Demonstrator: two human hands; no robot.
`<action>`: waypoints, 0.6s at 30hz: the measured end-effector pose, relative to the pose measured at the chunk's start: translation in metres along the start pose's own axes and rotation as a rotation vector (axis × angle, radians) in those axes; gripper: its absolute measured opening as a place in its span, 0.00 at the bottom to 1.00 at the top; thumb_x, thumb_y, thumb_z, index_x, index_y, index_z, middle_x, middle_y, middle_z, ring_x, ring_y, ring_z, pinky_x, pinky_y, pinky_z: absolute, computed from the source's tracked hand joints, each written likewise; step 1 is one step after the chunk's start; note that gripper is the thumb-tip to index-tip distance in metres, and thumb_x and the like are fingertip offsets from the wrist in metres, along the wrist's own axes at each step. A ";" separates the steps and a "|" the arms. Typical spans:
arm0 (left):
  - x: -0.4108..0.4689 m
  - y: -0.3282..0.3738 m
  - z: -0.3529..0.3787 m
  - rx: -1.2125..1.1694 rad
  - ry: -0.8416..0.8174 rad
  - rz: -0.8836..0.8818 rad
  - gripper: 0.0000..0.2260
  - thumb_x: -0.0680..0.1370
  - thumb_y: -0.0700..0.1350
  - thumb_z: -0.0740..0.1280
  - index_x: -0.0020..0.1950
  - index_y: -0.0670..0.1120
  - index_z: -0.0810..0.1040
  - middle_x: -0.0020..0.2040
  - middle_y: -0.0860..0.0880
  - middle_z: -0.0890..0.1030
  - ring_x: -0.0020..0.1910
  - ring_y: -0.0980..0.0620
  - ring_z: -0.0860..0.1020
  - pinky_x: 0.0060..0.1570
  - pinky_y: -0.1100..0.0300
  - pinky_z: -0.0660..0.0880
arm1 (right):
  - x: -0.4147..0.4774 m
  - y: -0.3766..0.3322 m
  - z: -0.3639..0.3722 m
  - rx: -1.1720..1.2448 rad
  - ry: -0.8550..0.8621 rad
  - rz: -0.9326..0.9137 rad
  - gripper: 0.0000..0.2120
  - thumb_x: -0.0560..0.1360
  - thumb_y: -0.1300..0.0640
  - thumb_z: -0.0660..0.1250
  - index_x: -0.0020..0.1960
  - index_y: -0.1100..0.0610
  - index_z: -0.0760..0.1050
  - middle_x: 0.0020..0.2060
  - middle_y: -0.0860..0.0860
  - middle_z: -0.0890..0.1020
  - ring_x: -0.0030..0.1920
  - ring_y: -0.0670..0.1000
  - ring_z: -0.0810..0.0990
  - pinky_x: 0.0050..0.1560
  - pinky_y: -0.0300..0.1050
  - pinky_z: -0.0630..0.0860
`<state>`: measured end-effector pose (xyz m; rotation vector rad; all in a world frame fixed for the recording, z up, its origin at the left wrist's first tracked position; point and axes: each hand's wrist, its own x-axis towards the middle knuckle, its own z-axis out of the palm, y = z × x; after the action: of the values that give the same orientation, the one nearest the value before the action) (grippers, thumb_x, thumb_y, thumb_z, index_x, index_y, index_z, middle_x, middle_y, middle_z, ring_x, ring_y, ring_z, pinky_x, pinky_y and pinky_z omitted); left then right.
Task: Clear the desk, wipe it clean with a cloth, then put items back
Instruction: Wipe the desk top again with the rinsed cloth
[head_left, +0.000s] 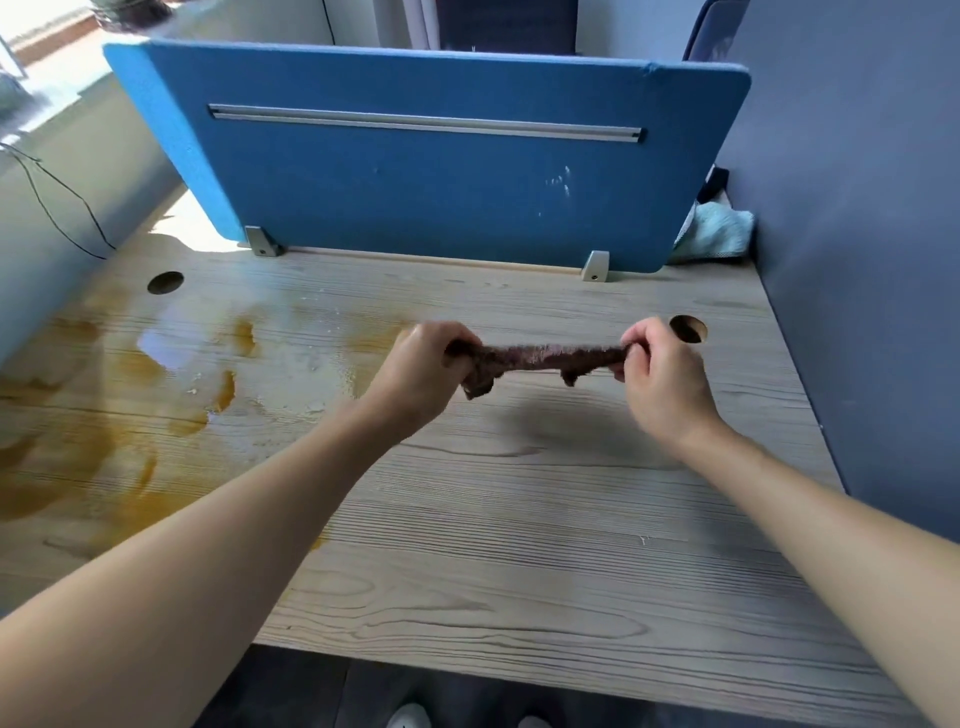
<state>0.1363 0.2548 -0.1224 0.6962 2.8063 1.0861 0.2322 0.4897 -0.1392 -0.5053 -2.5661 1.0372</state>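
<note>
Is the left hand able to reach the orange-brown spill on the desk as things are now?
Probably yes. The spill lies just left of the left hand, with only wet desk between them. That hand grips the dark cloth together with the right hand, which would have to release or follow.

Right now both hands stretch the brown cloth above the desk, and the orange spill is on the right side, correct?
No. The head view shows the spill on the left side of the desk, not the right. The left hand and right hand do stretch the cloth above it.
</note>
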 end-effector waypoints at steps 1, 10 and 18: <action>-0.009 -0.007 0.006 0.011 -0.108 0.016 0.07 0.77 0.37 0.69 0.51 0.46 0.85 0.41 0.54 0.83 0.39 0.57 0.79 0.42 0.68 0.76 | -0.012 0.010 0.002 -0.053 -0.081 0.004 0.08 0.82 0.63 0.56 0.50 0.56 0.72 0.42 0.55 0.80 0.43 0.56 0.79 0.42 0.50 0.75; -0.090 -0.054 0.062 0.092 -0.643 -0.155 0.08 0.79 0.40 0.65 0.52 0.41 0.83 0.47 0.44 0.84 0.46 0.45 0.80 0.44 0.58 0.73 | -0.097 0.072 0.026 -0.265 -0.634 0.182 0.11 0.79 0.61 0.60 0.45 0.45 0.72 0.45 0.52 0.82 0.47 0.54 0.79 0.50 0.48 0.75; -0.045 -0.049 0.063 -0.021 -0.368 -0.260 0.06 0.81 0.43 0.63 0.51 0.43 0.78 0.44 0.42 0.82 0.44 0.44 0.79 0.48 0.47 0.78 | -0.054 0.053 0.032 -0.103 -0.310 0.338 0.13 0.81 0.60 0.58 0.62 0.57 0.76 0.40 0.52 0.80 0.35 0.51 0.76 0.36 0.43 0.69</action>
<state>0.1702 0.2431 -0.2069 0.4561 2.4802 0.8417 0.2767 0.4825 -0.2080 -0.8945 -2.8840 1.1751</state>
